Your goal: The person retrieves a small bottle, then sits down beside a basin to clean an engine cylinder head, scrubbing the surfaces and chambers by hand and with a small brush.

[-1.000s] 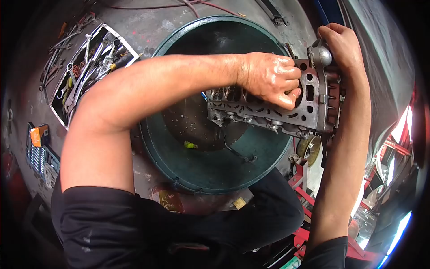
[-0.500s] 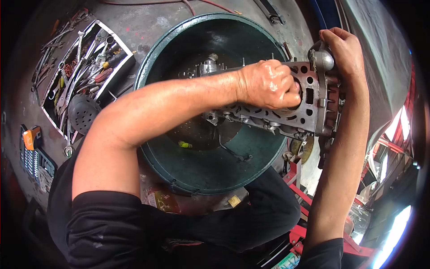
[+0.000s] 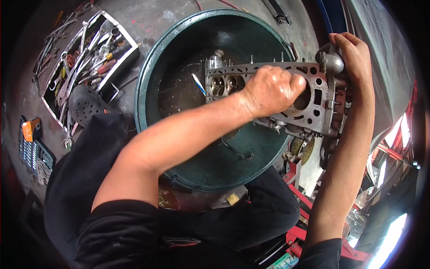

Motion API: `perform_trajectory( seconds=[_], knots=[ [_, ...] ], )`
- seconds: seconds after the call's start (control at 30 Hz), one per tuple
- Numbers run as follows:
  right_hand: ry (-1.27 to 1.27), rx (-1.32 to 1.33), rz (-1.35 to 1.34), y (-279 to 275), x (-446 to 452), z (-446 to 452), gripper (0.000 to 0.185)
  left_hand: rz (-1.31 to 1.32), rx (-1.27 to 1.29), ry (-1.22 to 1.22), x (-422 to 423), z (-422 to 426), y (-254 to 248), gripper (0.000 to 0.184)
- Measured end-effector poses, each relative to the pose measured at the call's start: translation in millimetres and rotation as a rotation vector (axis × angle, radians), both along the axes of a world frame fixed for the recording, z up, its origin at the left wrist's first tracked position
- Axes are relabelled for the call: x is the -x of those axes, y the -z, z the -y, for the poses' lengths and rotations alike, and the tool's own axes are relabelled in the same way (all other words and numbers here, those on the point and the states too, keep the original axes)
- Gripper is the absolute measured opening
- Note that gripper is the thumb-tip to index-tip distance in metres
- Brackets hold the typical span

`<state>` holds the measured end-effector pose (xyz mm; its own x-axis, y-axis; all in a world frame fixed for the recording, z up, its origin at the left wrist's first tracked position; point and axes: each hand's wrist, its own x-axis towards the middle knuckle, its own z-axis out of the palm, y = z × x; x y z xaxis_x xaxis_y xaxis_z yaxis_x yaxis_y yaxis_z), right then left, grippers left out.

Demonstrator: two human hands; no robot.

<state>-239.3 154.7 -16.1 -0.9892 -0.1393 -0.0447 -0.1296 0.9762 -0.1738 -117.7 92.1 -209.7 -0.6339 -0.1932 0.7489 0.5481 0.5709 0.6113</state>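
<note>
A grey metal engine block, with round bores and small holes in its upper face, lies across the right side of a large dark green tub. My left hand is closed in a fist on that face, beside the open bore at the right. Anything inside the fist is hidden. My right hand wraps round the block's right end by a rounded metal part, its fingertips partly out of sight. A thin blue-and-white stick sits in the tub near the block's left end.
Left of the tub stands a white-edged box full of wrenches and other hand tools. A black clog is beside it. An orange item rests on a blue case. Red metal framing stands at the lower right.
My left forearm has swung lower and to the right, uncovering bores at the block's left end and the blue-and-white stick. My right hand keeps its hold; the block appears slightly farther right in view.
</note>
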Motion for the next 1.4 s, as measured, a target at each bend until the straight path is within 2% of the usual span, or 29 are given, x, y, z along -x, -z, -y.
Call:
perform_trajectory(
  seconds=[0.03, 0.1, 0.17, 0.23, 0.3, 0.37, 0.5, 0.57, 0.6, 0.63, 0.7, 0.77, 0.8, 0.83, 0.9, 0.97, 1.03, 1.1, 1.17, 1.23, 1.3, 1.37, 1.4],
  knots=[
    [-0.001, 0.012, 0.004, 0, 1, -3, 0.031, 0.362, -0.138, 0.143, -13, 0, -5, 0.012],
    [-0.025, 0.013, 0.012, 1, 10, -11, 0.028, 0.696, -0.371, 0.179, -32, 15, 2, 0.013],
    [0.020, 0.066, -0.058, 4, 14, -19, 0.028, 0.859, -0.286, -0.003, -22, 42, 23, 0.014],
    [0.095, 0.052, 0.018, 0, 6, -13, 0.028, 0.920, -0.075, -0.195, 6, 69, 83, 0.019],
    [0.122, 0.007, 0.012, -1, 3, -8, 0.026, 1.062, 0.083, -0.291, 24, 96, 162, 0.023],
    [0.104, 0.031, 0.013, 1, -3, -1, 0.027, 1.087, 0.064, -0.248, 16, 108, 214, 0.025],
    [-0.017, 0.020, -0.036, 0, 12, -12, 0.028, 1.525, 0.082, -0.328, -28, 81, 237, 0.026],
    [-0.033, 0.028, -0.017, 0, 1, -1, 0.028, 1.400, 0.287, -0.121, -41, 53, 237, 0.024],
    [-0.004, 0.010, 0.021, -2, -6, 3, 0.028, 1.581, 0.267, -0.019, -32, 70, 214, 0.028],
    [0.011, 0.002, 0.038, -4, -6, 8, 0.028, 1.537, 0.079, -0.263, -27, 78, 226, 0.032],
    [-0.015, -0.019, 0.023, 0, 2, 3, 0.028, 1.500, 0.315, -0.352, -31, 84, 223, 0.033],
    [-0.049, 0.033, 0.047, 2, 9, 1, 0.031, 1.700, 0.167, 0.055, -21, 77, 235, 0.030],
    [-0.103, -0.003, -0.030, 3, 5, 4, 0.036, 1.744, 0.231, 0.066, -21, 77, 207, 0.033],
    [-0.082, -0.088, -0.013, -2, 3, 6, 0.038, 1.640, 0.179, 0.001, -20, 77, 180, 0.030],
    [-0.054, -0.041, -0.017, 0, 2, 5, 0.037, 1.387, 0.027, -0.113, -18, 70, 136, 0.025],
    [-0.058, -0.060, -0.025, 1, 4, 4, 0.036, 1.205, -0.019, -0.104, -22, 55, 78, 0.019],
    [-0.071, -0.075, -0.038, 0, 4, 4, 0.035, 0.351, -0.116, -0.170, -30, 29, 71, 0.015],
    [-0.049, -0.076, -0.067, 0, -4, 9, 0.036, -0.044, -0.030, -0.125, -29, 23, 38, 0.016],
    [-0.046, -0.117, -0.067, -4, -4, 12, 0.036, -0.260, -0.026, 0.084, -22, 19, 20, 0.017],
    [-0.033, -0.094, -0.022, -2, -2, 9, 0.036, -0.346, 0.085, 0.042, -7, 20, 11, 0.015],
    [-0.023, -0.088, -0.055, -1, -4, 10, 0.035, -0.526, 0.081, 0.215, 5, 25, 6, 0.014],
    [-0.018, -0.069, -0.035, -1, -2, 6, 0.035, -0.601, 0.144, 0.199, 17, 25, -2, 0.013],
    [-0.048, 0.015, -0.060, 2, 0, 2, 0.025, -0.654, 0.189, 0.248, 25, 27, -6, 0.014]
  ],
)
